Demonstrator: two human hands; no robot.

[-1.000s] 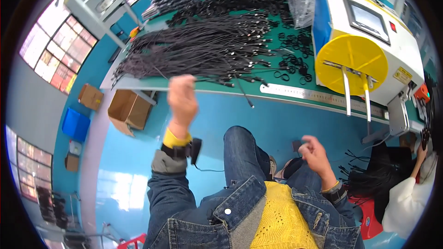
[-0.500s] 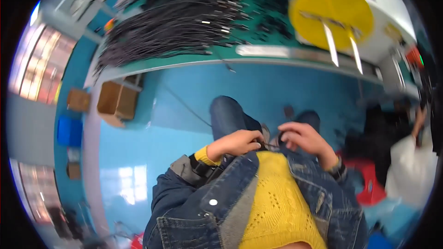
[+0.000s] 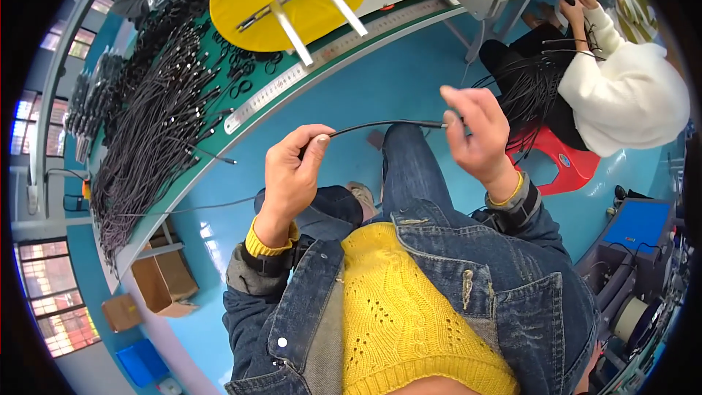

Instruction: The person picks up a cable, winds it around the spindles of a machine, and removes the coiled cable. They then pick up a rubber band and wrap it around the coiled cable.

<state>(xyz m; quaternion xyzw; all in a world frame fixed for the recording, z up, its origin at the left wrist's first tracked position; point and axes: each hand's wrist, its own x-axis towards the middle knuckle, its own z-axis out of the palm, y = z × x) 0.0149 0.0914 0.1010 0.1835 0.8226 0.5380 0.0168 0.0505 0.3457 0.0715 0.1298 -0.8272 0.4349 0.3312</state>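
Observation:
A thin black cable (image 3: 380,124) arches between my two hands above my knees. My left hand (image 3: 289,172) pinches it between thumb and forefinger. At the cable's other end, a small metal tip lies against or just beside the thumb of my right hand (image 3: 479,132). The fingers of that hand are apart and slightly blurred. A thin dark line of cable (image 3: 208,208) runs from behind my left wrist toward the bench at the left.
Bundled black cables (image 3: 157,113) cover the green bench (image 3: 183,183). A steel ruler (image 3: 270,95) lies along its edge, below a yellow disc (image 3: 285,0) with pegs. To the right, a co-worker in a white top (image 3: 621,95) sits on a red stool (image 3: 559,164), handling cables.
My view has swung right, so the bench and disc appear further left. My hands have moved apart and up, stretching the cable between them. The right hand's fingers have spread.

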